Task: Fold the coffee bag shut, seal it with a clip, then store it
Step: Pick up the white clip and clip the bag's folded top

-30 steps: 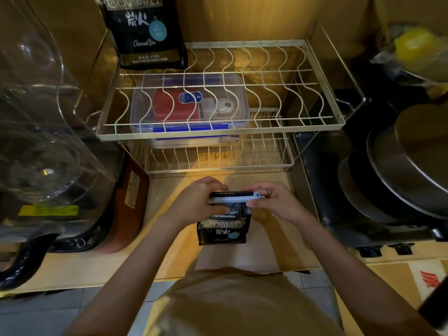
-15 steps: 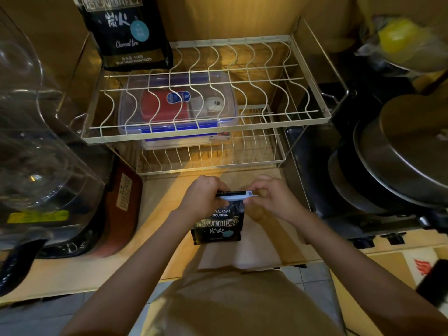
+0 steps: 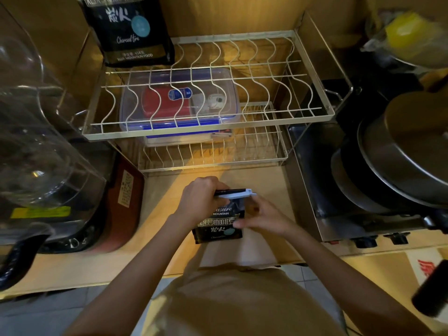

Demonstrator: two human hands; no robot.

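Note:
A small black coffee bag (image 3: 219,224) stands upright on the wooden counter (image 3: 257,180) just in front of me. A pale blue-white clip (image 3: 238,194) lies across its folded top. My left hand (image 3: 201,201) grips the top left of the bag and the clip's left end. Lower down, my right hand (image 3: 260,215) holds the bag's right side, with its fingertips on the front of the bag below the clip.
A two-tier wire rack (image 3: 213,127) stands behind, with a clear lidded box (image 3: 179,103) on the lower tier and a larger black coffee bag (image 3: 128,30) at the top left. A glass jug (image 3: 36,146) is at left. Stacked pans (image 3: 397,161) sit at right.
My right hand has left the clip's right end and dropped to the bag's right side. The clip now sits across the folded top. My left hand keeps its grip.

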